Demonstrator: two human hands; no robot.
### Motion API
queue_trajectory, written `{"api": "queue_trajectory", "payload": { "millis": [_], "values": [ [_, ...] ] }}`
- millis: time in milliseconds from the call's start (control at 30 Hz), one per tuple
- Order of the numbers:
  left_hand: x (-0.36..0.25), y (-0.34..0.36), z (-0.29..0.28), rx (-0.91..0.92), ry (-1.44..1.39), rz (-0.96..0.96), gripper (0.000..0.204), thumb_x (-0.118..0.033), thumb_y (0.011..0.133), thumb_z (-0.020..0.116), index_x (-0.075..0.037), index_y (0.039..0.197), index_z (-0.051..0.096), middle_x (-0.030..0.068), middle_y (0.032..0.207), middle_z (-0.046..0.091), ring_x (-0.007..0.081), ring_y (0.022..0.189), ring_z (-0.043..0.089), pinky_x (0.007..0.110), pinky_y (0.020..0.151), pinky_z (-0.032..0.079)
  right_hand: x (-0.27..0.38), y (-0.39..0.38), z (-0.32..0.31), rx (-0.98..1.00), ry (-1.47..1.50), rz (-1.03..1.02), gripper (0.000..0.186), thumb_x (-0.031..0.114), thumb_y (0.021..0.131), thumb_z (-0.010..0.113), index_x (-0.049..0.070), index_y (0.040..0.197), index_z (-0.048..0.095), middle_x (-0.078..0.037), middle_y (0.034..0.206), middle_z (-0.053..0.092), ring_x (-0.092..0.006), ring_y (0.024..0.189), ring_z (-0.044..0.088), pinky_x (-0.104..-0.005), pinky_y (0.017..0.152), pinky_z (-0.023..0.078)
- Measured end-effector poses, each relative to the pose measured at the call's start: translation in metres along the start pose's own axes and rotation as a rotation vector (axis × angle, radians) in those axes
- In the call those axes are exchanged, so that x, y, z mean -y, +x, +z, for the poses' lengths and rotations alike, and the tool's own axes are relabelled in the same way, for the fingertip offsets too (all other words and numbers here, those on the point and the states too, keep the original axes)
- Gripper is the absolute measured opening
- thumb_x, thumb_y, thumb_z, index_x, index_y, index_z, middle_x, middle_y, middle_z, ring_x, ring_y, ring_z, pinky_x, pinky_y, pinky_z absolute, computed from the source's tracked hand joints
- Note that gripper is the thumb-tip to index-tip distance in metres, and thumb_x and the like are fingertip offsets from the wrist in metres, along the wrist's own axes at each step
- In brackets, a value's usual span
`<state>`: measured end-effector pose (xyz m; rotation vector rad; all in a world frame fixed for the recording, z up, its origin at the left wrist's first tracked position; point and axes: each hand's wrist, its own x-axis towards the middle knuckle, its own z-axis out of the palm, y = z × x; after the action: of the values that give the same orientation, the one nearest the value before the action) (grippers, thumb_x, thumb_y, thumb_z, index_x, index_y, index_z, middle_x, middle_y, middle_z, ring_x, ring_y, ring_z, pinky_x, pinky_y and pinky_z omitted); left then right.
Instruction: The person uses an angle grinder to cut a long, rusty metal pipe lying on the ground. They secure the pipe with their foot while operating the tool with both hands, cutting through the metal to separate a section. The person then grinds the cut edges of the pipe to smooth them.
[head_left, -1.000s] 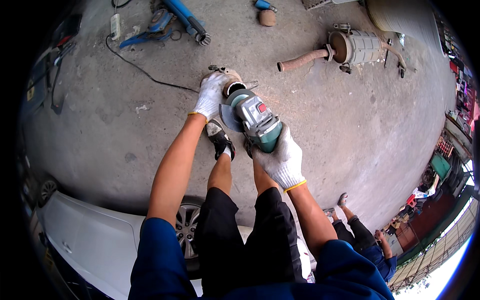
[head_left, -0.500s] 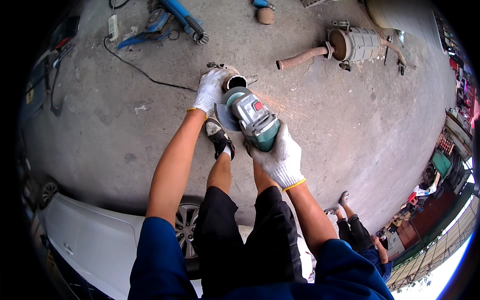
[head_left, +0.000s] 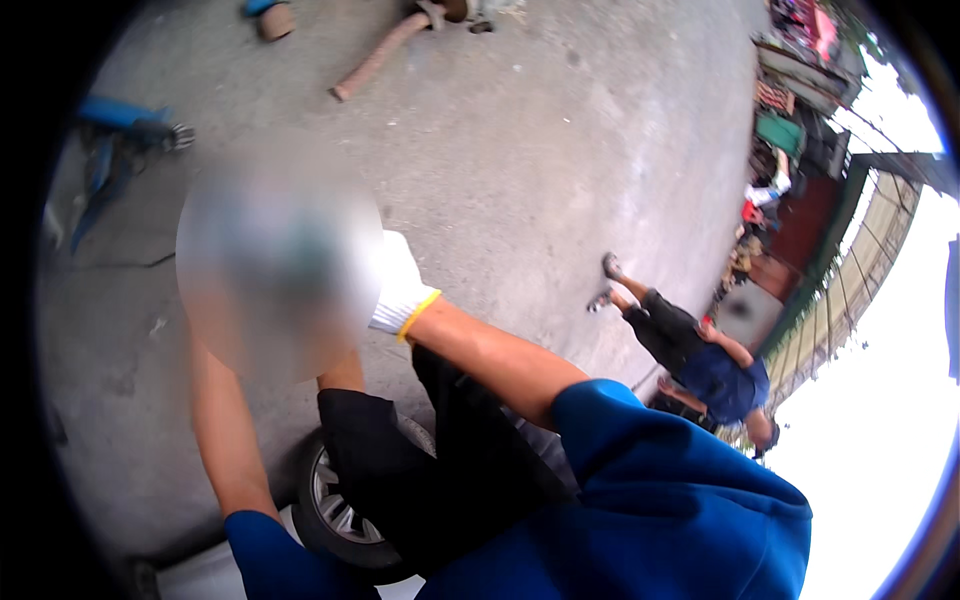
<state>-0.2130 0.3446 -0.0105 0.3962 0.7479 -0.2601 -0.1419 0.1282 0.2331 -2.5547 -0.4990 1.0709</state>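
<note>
At the far left, saw blue metal equipment (head_left: pixel 118 112) with a dark toothed end, lying on the concrete floor (head_left: pixel 560 180), and below it a short run of dark cable (head_left: pixel 160 261) pointing toward a blurred patch. Followed the left forearm (head_left: pixel 225 430) up into that blur and lost the left hand there; could not tell its fingers open from closed, nor name anything held. Near the top edge, well apart from the blur, noted a rust-brown piece (head_left: pixel 276 22). Inside the blur, made out only a dark greenish shape (head_left: pixel 300 250), and took it for the thing being worked on; could not read its outline, tilt or contacts. Judged work under way rather than finished, from both arms reaching to one spot, but could not part anything done from anything left. Below, saw a car wheel (head_left: pixel 345 515); higher up, a rusty pipe (head_left: pixel 385 55). Just beside the blur, found the white-gloved right hand (head_left: pixel 398 278), clear toward its yellow cuff edge (head_left: pixel 418 313), hidden at the fingers; could not tell its degree of closing or anything gripped. Farther right, noted another person (head_left: pixel 722 385), well apart, and beyond, a green container (head_left: pixel 780 132) among clutter.
</note>
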Motion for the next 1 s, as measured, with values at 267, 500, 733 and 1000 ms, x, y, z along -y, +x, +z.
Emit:
{"api": "queue_trajectory", "payload": {
  "millis": [267, 500, 733, 1000],
  "values": [
    [0.004, 0.042, -0.102, -0.046, 0.083, 0.010, 0.040, -0.025, 0.103, 0.039, -0.004, 0.135, 0.049, 0.0095, 0.134, 0.055, 0.0222, 0.123, 0.053, 0.035, 0.107, 0.040, -0.003, 0.019, 0.008, 0.055, 0.002, 0.083, 0.057, 0.027, 0.067, 0.074, -0.002, 0.108, 0.048, -0.021, 0.096, 0.063, -0.0357, 0.085, 0.067, -0.0425, 0.073, 0.055],
    [0.002, 0.053, -0.128, -0.018, 0.134, 0.062, 0.039, -0.022, 0.104, 0.037, -0.005, 0.136, 0.049, 0.0082, 0.132, 0.055, 0.0202, 0.122, 0.053, 0.034, 0.109, 0.037, -0.003, 0.021, 0.008, 0.098, 0.039, 0.091, 0.060, 0.025, 0.064, 0.076, -0.002, 0.108, 0.046, -0.021, 0.098, 0.063, -0.0356, 0.087, 0.067, -0.0425, 0.074, 0.054],
    [-0.008, 0.014, -0.024, 0.251, -0.111, -0.228, 0.049, -0.032, 0.097, 0.043, -0.001, 0.134, 0.051, 0.0119, 0.132, 0.058, 0.0251, 0.120, 0.056, 0.037, 0.106, 0.042, -0.008, 0.008, 0.004, -0.008, 0.027, -0.037, 0.055, 0.027, 0.067, 0.075, -0.002, 0.103, 0.046, -0.022, 0.089, 0.063, -0.0374, 0.083, 0.067, -0.0426, 0.070, 0.055],
    [-0.017, -0.035, 0.063, -0.317, 1.515, 0.566, 0.029, -0.012, 0.083, 0.064, -0.005, 0.112, 0.066, 0.0122, 0.118, 0.064, 0.0246, 0.112, 0.060, 0.034, 0.096, 0.048, 0.009, -0.002, -0.012, -0.013, 0.021, 0.095, 0.069, 0.034, 0.066, 0.079, 0.003, 0.120, 0.048, -0.020, 0.092, 0.068, -0.0375, 0.087, 0.068, -0.0402, 0.074, 0.055]
  ]
}}
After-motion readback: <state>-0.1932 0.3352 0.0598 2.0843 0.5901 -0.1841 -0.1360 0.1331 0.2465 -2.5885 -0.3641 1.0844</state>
